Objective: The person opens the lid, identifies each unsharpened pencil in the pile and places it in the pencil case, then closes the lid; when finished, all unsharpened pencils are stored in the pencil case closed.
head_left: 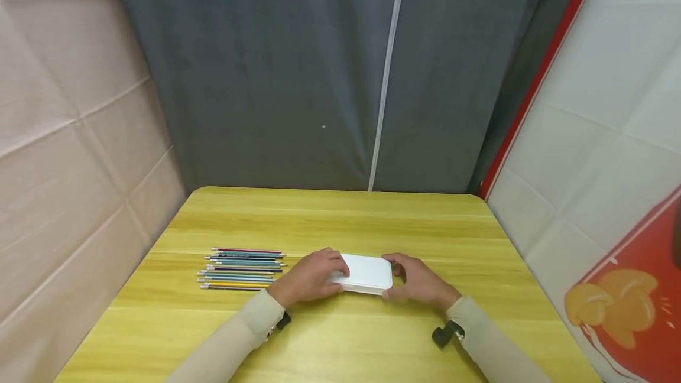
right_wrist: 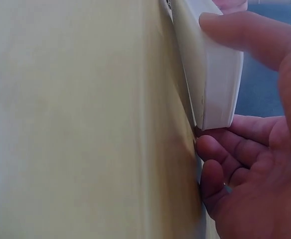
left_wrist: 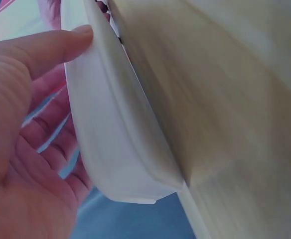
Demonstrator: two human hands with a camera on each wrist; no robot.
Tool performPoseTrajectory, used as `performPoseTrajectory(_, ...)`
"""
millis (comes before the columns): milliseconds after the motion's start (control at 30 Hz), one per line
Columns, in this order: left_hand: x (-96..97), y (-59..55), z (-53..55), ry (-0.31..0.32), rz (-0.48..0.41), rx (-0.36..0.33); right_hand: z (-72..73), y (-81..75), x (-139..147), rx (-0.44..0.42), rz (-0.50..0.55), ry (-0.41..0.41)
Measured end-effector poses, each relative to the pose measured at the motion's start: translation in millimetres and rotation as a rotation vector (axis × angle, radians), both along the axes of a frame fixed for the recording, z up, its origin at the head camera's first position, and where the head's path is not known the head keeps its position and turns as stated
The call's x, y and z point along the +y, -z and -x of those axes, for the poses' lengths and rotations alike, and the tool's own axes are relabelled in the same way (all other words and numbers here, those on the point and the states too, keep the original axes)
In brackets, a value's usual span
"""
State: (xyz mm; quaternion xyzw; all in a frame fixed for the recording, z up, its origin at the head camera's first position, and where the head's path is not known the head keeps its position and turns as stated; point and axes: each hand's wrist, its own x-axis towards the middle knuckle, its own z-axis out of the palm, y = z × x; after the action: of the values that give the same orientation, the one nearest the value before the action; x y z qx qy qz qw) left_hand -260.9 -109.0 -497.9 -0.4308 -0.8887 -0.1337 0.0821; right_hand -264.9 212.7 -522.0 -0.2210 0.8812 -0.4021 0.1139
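A white rounded-corner box (head_left: 367,272) lies on the wooden table between the two hands. At its left end, my left hand (head_left: 316,275) grips it, with fingers bent over the top and the thumb (left_wrist: 61,47) against the near side. My right hand (head_left: 420,281) holds the opposite end, its thumb (right_wrist: 240,30) at the near corner and its fingers round the far corner. In the right wrist view, the short end wall of the box (right_wrist: 221,84) faces the palm. What the box contains is hidden.
Several pencils (head_left: 242,268) in various colours lie side by side in a row left of the left hand. The yellow wood-grain table (head_left: 340,341) ends at a dark grey curtain (head_left: 276,75). Pale cloth walls (head_left: 64,194) stand on either side.
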Motion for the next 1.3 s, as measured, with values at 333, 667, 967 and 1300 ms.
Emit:
performPoseTrajectory(333, -0.1, -2.2, 1.0, 0.097, -0.024, 0.216, 1.0, -3.4, 0.5, 0.024, -0.001, -0.008)
performPoseTrajectory(667, 0.8, -2.5, 3.0, 0.136, -0.033, 0.362, -0.1, -7.8, -1.3, 0.031, -0.025, 0.008)
performPoseTrajectory(967, 2.6, -2.6, 1.3, 0.172, -0.001, 0.5, -0.8, -6.3, -1.8, 0.021, -0.005, 0.011)
performPoseTrajectory(1300, -3.2, -0.7, 1.3, 0.15, -0.024, 0.372, 1.4, -1.8, 0.9, 0.005, 0.054, -0.012)
